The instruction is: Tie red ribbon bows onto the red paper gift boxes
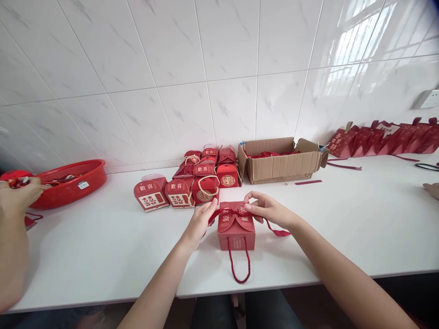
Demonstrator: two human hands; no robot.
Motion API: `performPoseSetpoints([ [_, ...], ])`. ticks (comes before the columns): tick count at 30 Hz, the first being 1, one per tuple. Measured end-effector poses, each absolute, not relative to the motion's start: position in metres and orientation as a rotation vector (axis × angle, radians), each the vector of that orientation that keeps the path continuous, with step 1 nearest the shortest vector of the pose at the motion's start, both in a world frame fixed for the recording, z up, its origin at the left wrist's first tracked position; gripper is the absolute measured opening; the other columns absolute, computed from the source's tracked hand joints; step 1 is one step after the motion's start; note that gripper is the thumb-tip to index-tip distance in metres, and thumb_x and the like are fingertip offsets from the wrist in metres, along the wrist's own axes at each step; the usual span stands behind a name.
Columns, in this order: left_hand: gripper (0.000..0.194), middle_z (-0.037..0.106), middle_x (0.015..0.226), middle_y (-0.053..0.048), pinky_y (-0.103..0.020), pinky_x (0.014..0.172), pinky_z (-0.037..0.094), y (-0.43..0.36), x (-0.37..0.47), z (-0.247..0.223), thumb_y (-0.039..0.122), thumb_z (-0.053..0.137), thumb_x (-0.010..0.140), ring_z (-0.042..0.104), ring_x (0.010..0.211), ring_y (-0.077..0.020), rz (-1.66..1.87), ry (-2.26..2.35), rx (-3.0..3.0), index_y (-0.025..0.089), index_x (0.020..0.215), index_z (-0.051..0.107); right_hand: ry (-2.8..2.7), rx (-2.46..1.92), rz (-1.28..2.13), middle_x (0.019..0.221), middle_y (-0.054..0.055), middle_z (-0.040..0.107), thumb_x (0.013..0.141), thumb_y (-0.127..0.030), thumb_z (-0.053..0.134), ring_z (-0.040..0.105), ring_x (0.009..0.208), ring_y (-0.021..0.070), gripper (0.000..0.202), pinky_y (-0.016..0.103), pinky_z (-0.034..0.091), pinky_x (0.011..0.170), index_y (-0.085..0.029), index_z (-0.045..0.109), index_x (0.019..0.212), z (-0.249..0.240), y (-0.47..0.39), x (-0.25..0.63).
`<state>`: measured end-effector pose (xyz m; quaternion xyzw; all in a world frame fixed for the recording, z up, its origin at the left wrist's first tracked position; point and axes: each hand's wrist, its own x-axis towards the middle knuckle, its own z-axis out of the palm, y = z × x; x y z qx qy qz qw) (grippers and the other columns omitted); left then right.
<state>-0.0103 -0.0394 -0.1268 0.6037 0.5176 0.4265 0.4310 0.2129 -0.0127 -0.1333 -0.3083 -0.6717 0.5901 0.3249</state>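
A red gift box (236,238) with pale printed characters stands upright on the white table in front of me. A red ribbon (280,233) crosses its top and looks knotted in the middle. My left hand (200,220) is closed on the ribbon at the box's left side. On the right, my right hand (265,208) pinches the ribbon near the top edge, its tail trailing onto the table. A twisted red cord handle (239,279) hangs from the box's front and lies on the tabletop.
Behind are several finished-looking red boxes (150,194) and an open cardboard box (283,170) holding red material. At left, another person's hand (20,196) reaches by a red plastic basket (73,187). Red pointed boxes (372,141) line the wall at right, near another person's fingers (432,189).
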Motion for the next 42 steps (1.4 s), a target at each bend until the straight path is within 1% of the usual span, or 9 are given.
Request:
performPoseSetpoints([
  [4, 0.038, 0.043, 0.061, 0.003, -0.022, 0.052, 0.035, -0.034, -0.016, -0.129, 0.053, 0.06, 0.077, 0.041, 0.055, -0.0098, 0.966, 1.255, 1.465, 0.018, 0.064, 0.05, -1.709, -0.751, 1.606, 0.062, -0.006, 0.047, 0.079, -0.045, 0.067, 0.038, 0.055, 0.0084, 0.033, 0.022, 0.027, 0.051, -0.021, 0.048, 0.092, -0.134, -0.009, 0.217],
  [9, 0.04, 0.037, 0.062, 0.004, -0.022, 0.056, 0.034, -0.03, -0.021, -0.134, 0.049, 0.062, 0.075, 0.037, 0.057, -0.0098, 0.929, 1.231, 1.536, 0.019, 0.062, 0.04, -1.682, -0.756, 1.589, 0.057, -0.008, 0.041, 0.076, -0.043, 0.07, 0.037, 0.053, 0.0083, 0.033, 0.023, 0.027, 0.052, -0.021, 0.049, 0.089, -0.141, -0.001, 0.223],
  [17, 0.039, 0.047, 0.064, 0.003, -0.023, 0.055, 0.038, -0.031, -0.031, -0.135, 0.049, 0.064, 0.074, 0.045, 0.06, -0.0112, 0.96, 1.234, 1.591, 0.019, 0.061, 0.04, -1.766, -0.773, 1.559, 0.054, -0.01, 0.038, 0.075, -0.042, 0.071, 0.032, 0.051, 0.0076, 0.033, 0.023, 0.023, 0.049, -0.02, 0.049, 0.087, -0.143, 0.006, 0.228],
  [24, 0.042, 0.056, 0.074, -0.001, -0.025, 0.064, 0.042, -0.035, -0.026, -0.144, 0.052, 0.06, 0.076, 0.053, 0.071, -0.0145, 1.005, 1.265, 1.579, 0.02, 0.062, 0.037, -1.885, -0.941, 1.6, 0.058, -0.006, 0.052, 0.071, -0.045, 0.073, 0.049, 0.056, 0.0106, 0.037, 0.025, 0.035, 0.055, -0.018, 0.055, 0.09, -0.141, 0.009, 0.238],
  [30, 0.04, 0.057, 0.077, -0.001, -0.023, 0.061, 0.038, -0.038, -0.023, -0.15, 0.047, 0.059, 0.079, 0.049, 0.069, -0.0125, 1.063, 1.335, 1.601, 0.019, 0.061, 0.036, -2.003, -0.823, 1.807, 0.058, 0.001, 0.062, 0.073, -0.038, 0.073, 0.054, 0.056, 0.0116, 0.025, 0.027, 0.04, 0.06, -0.014, 0.067, 0.071, -0.137, 0.014, 0.259],
  [33, 0.039, 0.058, 0.079, -0.001, -0.025, 0.066, 0.041, -0.038, -0.023, -0.15, 0.045, 0.06, 0.078, 0.053, 0.073, -0.0138, 1.085, 1.355, 1.599, 0.019, 0.061, 0.036, -1.812, -0.561, 1.842, 0.058, 0.0, 0.063, 0.074, -0.033, 0.073, 0.056, 0.054, 0.0116, 0.02, 0.027, 0.042, 0.06, -0.015, 0.069, 0.081, -0.136, 0.013, 0.256],
  [36, 0.03, 0.061, 0.088, -0.003, -0.029, 0.076, 0.044, -0.039, -0.022, -0.147, 0.041, 0.064, 0.075, 0.057, 0.089, -0.0182, 1.174, 1.424, 1.591, 0.02, 0.068, 0.044, -1.686, -0.393, 1.842, 0.069, 0.002, 0.067, 0.077, -0.03, 0.071, 0.06, 0.061, 0.0123, 0.025, 0.028, 0.046, 0.064, -0.015, 0.068, 0.096, -0.135, 0.01, 0.244],
  [39, 0.023, 0.062, 0.1, -0.005, -0.034, 0.087, 0.042, -0.042, -0.017, -0.139, 0.039, 0.064, 0.075, 0.056, 0.101, -0.0216, 1.349, 1.55, 1.637, 0.021, 0.085, 0.054, -1.695, -0.37, 1.831, 0.08, 0.005, 0.069, 0.08, -0.028, 0.068, 0.061, 0.067, 0.0132, 0.031, 0.03, 0.048, 0.068, -0.015, 0.065, 0.108, -0.132, 0.005, 0.23],
  [42, 0.024, 0.065, 0.101, -0.006, -0.037, 0.094, 0.04, -0.045, -0.004, -0.124, 0.043, 0.056, 0.083, 0.058, 0.102, -0.0227, 1.342, 1.472, 1.755, 0.02, 0.088, 0.062, -1.737, -0.44, 1.778, 0.08, 0.005, 0.069, 0.082, -0.029, 0.066, 0.061, 0.069, 0.0138, 0.036, 0.032, 0.048, 0.07, -0.016, 0.06, 0.115, -0.128, -0.002, 0.219],
])
